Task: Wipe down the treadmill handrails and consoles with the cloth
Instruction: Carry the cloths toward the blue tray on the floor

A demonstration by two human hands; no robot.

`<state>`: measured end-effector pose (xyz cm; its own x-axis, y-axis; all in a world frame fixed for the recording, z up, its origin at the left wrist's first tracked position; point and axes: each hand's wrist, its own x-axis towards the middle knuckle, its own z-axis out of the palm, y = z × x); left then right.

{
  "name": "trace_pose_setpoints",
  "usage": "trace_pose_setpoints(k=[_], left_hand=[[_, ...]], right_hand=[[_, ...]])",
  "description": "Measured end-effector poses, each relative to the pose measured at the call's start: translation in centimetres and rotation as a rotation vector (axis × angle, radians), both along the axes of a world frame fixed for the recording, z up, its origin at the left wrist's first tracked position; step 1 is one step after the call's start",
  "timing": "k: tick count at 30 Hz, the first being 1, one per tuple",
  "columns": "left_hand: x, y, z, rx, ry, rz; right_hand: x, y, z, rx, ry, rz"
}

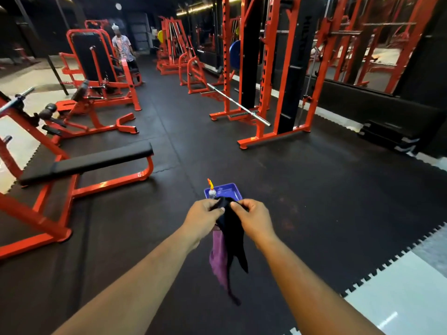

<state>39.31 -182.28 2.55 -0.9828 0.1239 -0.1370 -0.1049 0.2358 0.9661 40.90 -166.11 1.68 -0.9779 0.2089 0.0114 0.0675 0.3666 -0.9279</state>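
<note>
Your left hand point(205, 215) and right hand point(251, 217) are both raised in front of you, fingers and thumbs pinching the top edge of the black cloth point(233, 235), which hangs down between your forearms. A purple cloth point(220, 259) dangles just beside it on the left; I cannot tell which hand holds that one. The step in hand looks like sorting out the cloths, so separate them, fold the one you mean to use into a flat pad and keep a clean face outward before you walk off.

Just beyond your hands, on the black rubber floor point(314, 201), sits a blue tray point(232, 189) with a spray bottle point(211, 191) standing at its near left corner. You will probably want that bottle with you.

No treadmill shows here, so the wiping has not begun. On the left a flat bench point(87, 162) on its orange frame reaches towards your path; on the right a barbell point(239, 105) slants out of the orange rack point(273, 76). Farther back another person point(123, 49) stands by a machine. Keep to the open middle aisle.
</note>
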Motion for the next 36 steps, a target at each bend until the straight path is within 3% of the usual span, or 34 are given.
trace_pose_setpoints(k=[6, 10, 15, 18, 21, 23, 26, 28, 30, 33, 36], left_hand=[[-6.5, 0.8, -0.9, -0.194, 0.094, -0.114], [-11.3, 0.3, -1.2, -0.375, 0.218, -0.139], [-19.6, -1.6, -1.6, -0.378, 0.276, -0.082], [-24.6, -3.0, -1.1, -0.365, 0.347, -0.127], [-29.0, -4.6, -0.4, -0.372, 0.357, -0.188], [-31.7, -5.6, 0.0, -0.469, 0.410, -0.209], [-36.5, -6.9, -0.2, -0.739, 0.433, -0.311], [-39.1, -6.9, -1.0, -0.836, 0.405, -0.327], [-41.3, -6.3, -1.5, -0.763, 0.368, -0.287], [-45.1, -4.4, -1.6, -0.499, 0.267, -0.195], [-49.5, -1.2, 0.3, -0.038, 0.135, -0.087]], right_hand=[[-6.1, -0.8, 0.2, -0.320, -0.182, 0.060], [-11.0, -0.4, 0.2, -0.327, -0.178, 0.139], [-19.6, 0.8, -2.5, 0.244, 0.159, 0.177], [-24.2, 1.3, -3.8, 0.568, 0.141, 0.247], [-27.4, 2.2, -3.1, 0.913, 0.005, 0.287], [-28.7, 3.6, -2.7, 1.103, -0.025, 0.255], [-31.5, 5.6, -2.3, 1.175, 0.063, 0.133], [-33.8, 6.2, -2.0, 1.113, 0.095, 0.145], [-35.8, 6.4, -1.4, 0.902, 0.083, 0.161], [-39.7, 7.6, -0.3, 0.521, 0.035, 0.138], [-44.2, 9.4, 2.3, 0.218, 0.112, 0.091]])
